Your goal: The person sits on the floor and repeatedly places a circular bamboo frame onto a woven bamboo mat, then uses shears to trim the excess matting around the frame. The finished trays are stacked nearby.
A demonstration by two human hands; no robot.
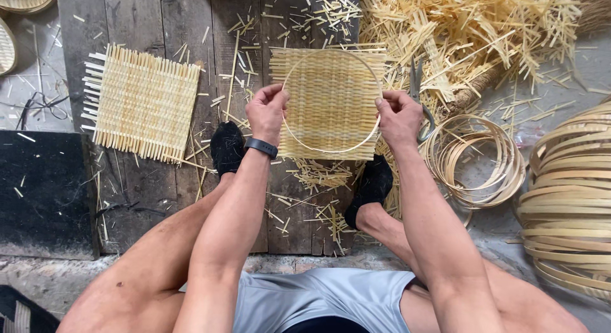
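two hands at work over the plank floor (pixel 133 18): left hand (pixel 267 111) and right hand (pixel 398 116) pinching opposite sides of a thin bamboo hoop (pixel 331 149), fingers closed on its rim. held flat over a square woven bamboo mat (pixel 331 104), at mid-scene just beyond the two black-socked feet. probably very light, springy, easily bent out of round; safest gripped at the rim on both sides, as now. mat likely flexible, with loose strip ends that could snag or splinter. second woven mat (pixel 143 102) lying to the left. scissors (pixel 420 94) just right of the right hand, near a stack of bamboo rings (pixel 477 158). heap of cut bamboo strips (pixel 464 27) far right, coiled bamboo bands (pixel 569 193) at right edge.
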